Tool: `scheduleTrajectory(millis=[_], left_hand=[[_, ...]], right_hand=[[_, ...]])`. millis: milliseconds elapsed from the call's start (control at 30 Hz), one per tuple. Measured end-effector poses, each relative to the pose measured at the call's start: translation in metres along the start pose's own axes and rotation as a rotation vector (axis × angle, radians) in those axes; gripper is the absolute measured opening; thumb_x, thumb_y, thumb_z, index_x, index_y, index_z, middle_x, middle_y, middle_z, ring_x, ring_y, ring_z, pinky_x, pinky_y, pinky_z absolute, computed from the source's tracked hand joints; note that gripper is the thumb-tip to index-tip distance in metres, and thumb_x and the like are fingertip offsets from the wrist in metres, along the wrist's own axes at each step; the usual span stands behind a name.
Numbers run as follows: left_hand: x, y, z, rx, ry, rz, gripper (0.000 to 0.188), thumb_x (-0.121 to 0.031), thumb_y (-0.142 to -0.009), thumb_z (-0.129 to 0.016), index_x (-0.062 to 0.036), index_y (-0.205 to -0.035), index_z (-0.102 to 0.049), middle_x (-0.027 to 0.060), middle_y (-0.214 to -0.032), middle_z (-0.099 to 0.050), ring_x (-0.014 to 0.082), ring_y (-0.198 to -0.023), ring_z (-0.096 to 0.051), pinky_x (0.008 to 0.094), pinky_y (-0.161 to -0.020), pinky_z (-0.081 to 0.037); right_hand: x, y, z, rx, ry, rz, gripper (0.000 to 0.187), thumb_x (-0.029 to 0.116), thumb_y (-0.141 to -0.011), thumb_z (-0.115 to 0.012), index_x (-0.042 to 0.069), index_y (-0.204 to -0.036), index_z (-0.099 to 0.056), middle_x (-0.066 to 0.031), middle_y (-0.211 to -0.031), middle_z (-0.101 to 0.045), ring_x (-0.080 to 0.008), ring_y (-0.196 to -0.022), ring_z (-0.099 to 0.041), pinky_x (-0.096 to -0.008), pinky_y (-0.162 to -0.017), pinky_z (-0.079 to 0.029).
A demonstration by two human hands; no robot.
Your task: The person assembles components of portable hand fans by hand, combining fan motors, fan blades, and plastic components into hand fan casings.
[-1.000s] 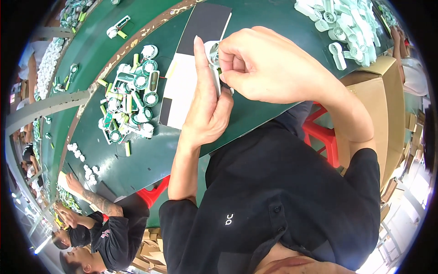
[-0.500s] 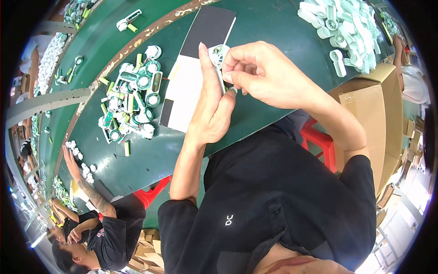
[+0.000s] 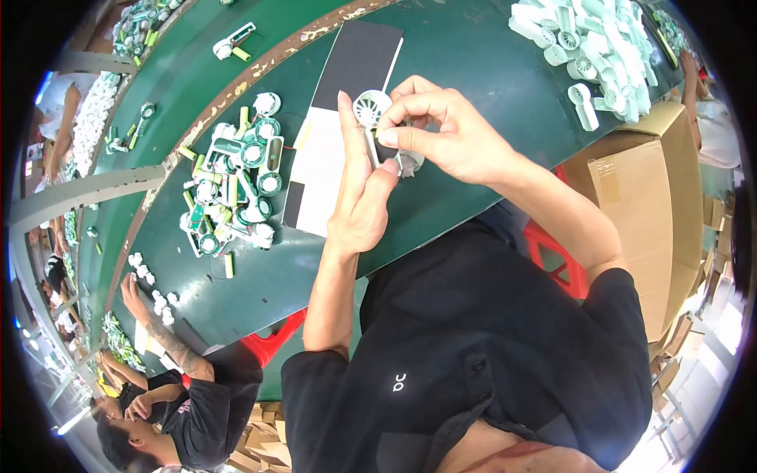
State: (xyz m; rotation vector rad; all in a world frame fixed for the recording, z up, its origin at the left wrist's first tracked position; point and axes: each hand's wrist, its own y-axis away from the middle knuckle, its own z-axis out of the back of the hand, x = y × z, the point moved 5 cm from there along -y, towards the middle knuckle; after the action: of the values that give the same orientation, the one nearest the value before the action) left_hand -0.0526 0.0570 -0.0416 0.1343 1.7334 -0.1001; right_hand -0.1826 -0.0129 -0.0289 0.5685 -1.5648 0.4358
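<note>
My left hand [image 3: 361, 205] is closed along the handle of a pale handheld-fan housing [image 3: 371, 106], whose round spoked grille points away from me. My right hand [image 3: 453, 138] pinches with thumb and fingertips at the inside of the handle, just below the grille. A dark patch shows by those fingertips; what they pinch is too small to name. A small white part [image 3: 410, 163] sits beside my left thumb, partly hidden. Under and behind the hands lie a black sheet [image 3: 359, 63] and a white sheet [image 3: 319, 165] on the green table.
A heap of fan assemblies with green cells [image 3: 233, 181] lies to the left. Pale empty housings [image 3: 591, 59] are piled at the far right, above an open cardboard box [image 3: 631, 213]. A green conveyor [image 3: 185, 87] runs behind a worn rim. A co-worker's arm [image 3: 169, 343] rests at lower left.
The housing's grille has tipped to face up more, and more of the white part by my left thumb shows. My right hand stays pinched at the handle. The whole view has shifted slightly.
</note>
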Motion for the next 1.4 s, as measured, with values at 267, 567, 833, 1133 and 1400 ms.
scheduleTrajectory(millis=[267,567,833,1133,1400], left_hand=[[0.005,0.001,0.003,-0.107,-0.3,-0.098,0.077,-0.005,-0.103,-0.043,0.0074,-0.163,0.004,0.0307,-0.164,-0.024,0.0357,-0.15,-0.033,0.0388,-0.121,-0.027],[0.011,-0.001,0.005,-0.164,-0.311,-0.073,0.073,0.002,-0.101,-0.04,0.0024,-0.165,-0.004,0.021,-0.144,-0.049,0.0275,-0.117,-0.057,0.0339,-0.104,-0.043],[-0.008,0.005,-0.001,-0.162,0.151,-0.087,0.074,-0.002,-0.101,-0.04,-0.0035,-0.166,-0.005,0.0099,-0.12,-0.054,0.0089,-0.074,-0.045,0.0228,-0.064,-0.04],[-0.026,0.008,-0.019,-0.198,-0.034,-0.164,0.07,-0.014,-0.107,-0.045,-0.0031,-0.166,-0.01,0.01,-0.126,-0.056,0.0069,-0.074,-0.046,0.0222,-0.063,-0.038],[-0.025,0.004,-0.014,-0.223,-0.033,-0.248,0.076,0.006,-0.101,-0.045,-0.0034,-0.167,-0.009,0.0123,-0.139,-0.05,0.0156,-0.115,-0.054,0.0292,-0.098,-0.046]], right_hand=[[0.005,0.005,-0.005,-0.136,0.418,0.258,0.009,0.008,-0.089,-0.077,0.003,-0.097,-0.076,-0.0046,-0.101,-0.058,-0.019,-0.098,-0.058,-0.0334,-0.09,-0.047],[0.024,0.019,-0.017,-0.175,0.864,0.574,0.015,0.005,-0.087,-0.075,0.003,-0.102,-0.075,-0.0065,-0.094,-0.062,-0.0253,-0.088,-0.059,-0.0378,-0.082,-0.05],[0.046,0.044,0.034,-0.504,0.447,0.443,0.048,0.001,-0.091,-0.071,0.0,-0.137,-0.059,-0.0073,-0.106,-0.07,-0.0166,-0.092,-0.066,-0.0338,-0.084,-0.055],[-0.036,0.039,0.019,-0.023,-0.175,-0.558,0.074,0.065,-0.103,-0.047,-0.004,-0.12,-0.063,-0.0119,-0.088,-0.07,-0.0148,-0.063,-0.063,-0.0277,-0.056,-0.052],[-0.03,0.03,0.011,-0.03,-0.498,-0.384,0.042,0.043,-0.103,-0.064,0.001,-0.109,-0.067,-0.0096,-0.093,-0.071,-0.0122,-0.065,-0.065,-0.0284,-0.063,-0.056]])
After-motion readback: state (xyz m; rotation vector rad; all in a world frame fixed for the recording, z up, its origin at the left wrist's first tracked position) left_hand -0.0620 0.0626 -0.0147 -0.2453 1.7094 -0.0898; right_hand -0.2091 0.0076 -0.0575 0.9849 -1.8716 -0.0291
